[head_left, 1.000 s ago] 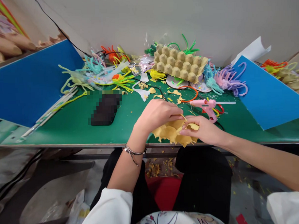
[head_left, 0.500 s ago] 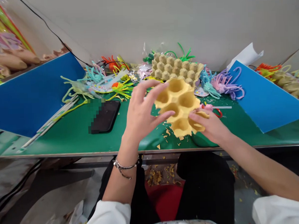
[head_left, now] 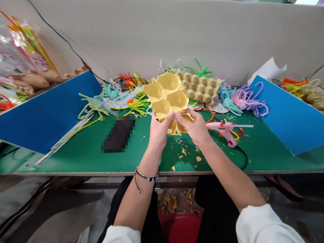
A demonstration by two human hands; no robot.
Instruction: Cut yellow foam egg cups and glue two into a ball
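Yellow carton (head_left: 168, 100): one, hollows toward the wearer, held up over the green table (head_left: 142, 154), its lower part gripped by the left hand (head_left: 159, 131) and then the right hand (head_left: 196, 129), each closed around it with thumb on the near face, thumb tips nearly meeting, other fingers largely hidden. Around it, left to right: blue board (head_left: 50, 113), slanting; sticks (head_left: 65, 135), bundled; phone (head_left: 119, 135), black, blurred; scraps (head_left: 198, 158), below the hands; egg tray (head_left: 200, 86), beige, bumps up, behind; glue gun (head_left: 224, 127), pink, just beside the right hand; purple strands (head_left: 254, 98); second blue board (head_left: 294, 117).
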